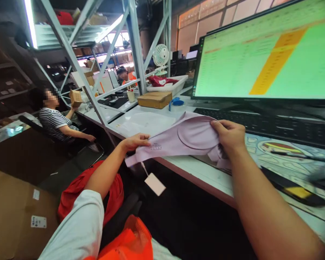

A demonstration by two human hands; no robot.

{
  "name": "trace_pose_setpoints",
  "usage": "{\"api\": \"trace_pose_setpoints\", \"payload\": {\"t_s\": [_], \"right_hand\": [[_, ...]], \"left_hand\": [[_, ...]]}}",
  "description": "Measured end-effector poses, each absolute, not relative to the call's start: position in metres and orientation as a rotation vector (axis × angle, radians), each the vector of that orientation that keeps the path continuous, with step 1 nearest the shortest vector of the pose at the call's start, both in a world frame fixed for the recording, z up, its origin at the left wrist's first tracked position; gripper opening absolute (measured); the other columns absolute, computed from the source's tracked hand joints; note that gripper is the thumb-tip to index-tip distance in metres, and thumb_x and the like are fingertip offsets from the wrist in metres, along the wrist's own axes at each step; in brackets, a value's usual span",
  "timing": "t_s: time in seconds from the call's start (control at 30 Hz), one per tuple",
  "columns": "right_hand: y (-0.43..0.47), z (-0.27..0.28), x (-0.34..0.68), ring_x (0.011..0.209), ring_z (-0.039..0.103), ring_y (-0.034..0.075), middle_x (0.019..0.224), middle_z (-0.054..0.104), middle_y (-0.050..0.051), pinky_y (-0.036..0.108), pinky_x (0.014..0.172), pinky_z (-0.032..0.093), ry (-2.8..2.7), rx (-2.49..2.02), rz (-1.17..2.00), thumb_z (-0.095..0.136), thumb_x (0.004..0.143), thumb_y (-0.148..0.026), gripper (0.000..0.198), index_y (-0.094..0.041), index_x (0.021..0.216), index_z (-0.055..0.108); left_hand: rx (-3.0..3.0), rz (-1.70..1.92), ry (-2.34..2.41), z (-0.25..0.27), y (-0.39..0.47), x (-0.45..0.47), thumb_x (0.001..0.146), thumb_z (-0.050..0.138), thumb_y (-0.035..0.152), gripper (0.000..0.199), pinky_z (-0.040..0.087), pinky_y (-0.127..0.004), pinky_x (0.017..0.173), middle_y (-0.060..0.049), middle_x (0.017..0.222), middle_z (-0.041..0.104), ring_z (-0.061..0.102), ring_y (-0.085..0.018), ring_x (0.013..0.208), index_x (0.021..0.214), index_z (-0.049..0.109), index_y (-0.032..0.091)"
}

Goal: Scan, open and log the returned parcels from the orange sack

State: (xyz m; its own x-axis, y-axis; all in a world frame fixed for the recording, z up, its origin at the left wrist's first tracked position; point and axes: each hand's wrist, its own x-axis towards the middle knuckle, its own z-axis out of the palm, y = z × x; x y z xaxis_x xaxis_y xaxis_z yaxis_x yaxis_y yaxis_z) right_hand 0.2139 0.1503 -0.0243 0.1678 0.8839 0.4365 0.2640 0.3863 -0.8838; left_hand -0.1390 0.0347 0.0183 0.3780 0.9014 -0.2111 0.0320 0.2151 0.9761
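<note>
A pale lilac bra is stretched between my two hands over the front edge of the white desk. My left hand pinches its band near the left end, beside small printed text. At the other end my right hand grips the fabric by a moulded cup, its thumb on top. A blank-looking tag dangles from the band on a short string, below the desk edge. Part of the bra bunches beneath my right hand, where folds hide its shape.
A monitor and black keyboard stand at the right, with a pen and a black-and-yellow cutter nearby. Behind the bra are a cardboard box, blue tape and a white basket. Another person sits at left.
</note>
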Motion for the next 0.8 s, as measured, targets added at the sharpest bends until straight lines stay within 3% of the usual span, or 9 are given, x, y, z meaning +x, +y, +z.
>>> {"api": "trace_pose_setpoints", "payload": {"t_s": [0.13,0.33,0.53,0.8], "right_hand": [[0.152,-0.026,0.216,0.061,0.046,0.015,0.067,0.059,0.000,0.030,0.058,0.036,-1.286,-1.145,0.689,0.069,0.080,-0.037,0.020,-0.021,0.068,0.066],[0.150,-0.024,0.217,0.060,0.045,0.015,0.063,0.054,-0.002,0.030,0.058,0.036,-1.216,-1.091,0.747,0.073,0.078,-0.033,0.019,-0.023,0.063,0.065],[0.152,-0.028,0.218,0.062,0.046,0.016,0.066,0.055,-0.001,0.031,0.058,0.036,-1.246,-1.056,0.715,0.075,0.077,-0.045,0.027,-0.023,0.066,0.065],[0.153,-0.031,0.219,0.062,0.041,0.015,0.065,0.054,0.000,0.030,0.057,0.032,-1.220,-1.027,0.729,0.073,0.070,-0.048,0.027,-0.023,0.066,0.066]], "left_hand": [[1.206,0.873,1.068,0.021,0.034,-0.146,0.050,0.105,0.043,0.058,0.050,-0.019,0.056,-0.005,0.079,0.075,0.067,-0.013,0.060,0.086,0.073,0.011],[1.213,1.023,1.018,0.025,0.031,-0.141,0.054,0.101,0.042,0.050,0.049,-0.021,0.058,-0.002,0.073,0.070,0.064,-0.013,0.059,0.082,0.071,0.012],[1.246,1.105,0.956,0.024,0.022,-0.124,0.055,0.095,0.040,0.053,0.053,-0.026,0.065,-0.007,0.086,0.075,0.070,-0.019,0.071,0.095,0.074,0.012],[1.247,1.143,0.987,0.025,0.007,-0.104,0.049,0.093,0.036,0.048,0.044,-0.023,0.056,-0.005,0.077,0.073,0.061,-0.015,0.059,0.087,0.074,0.013]]}}
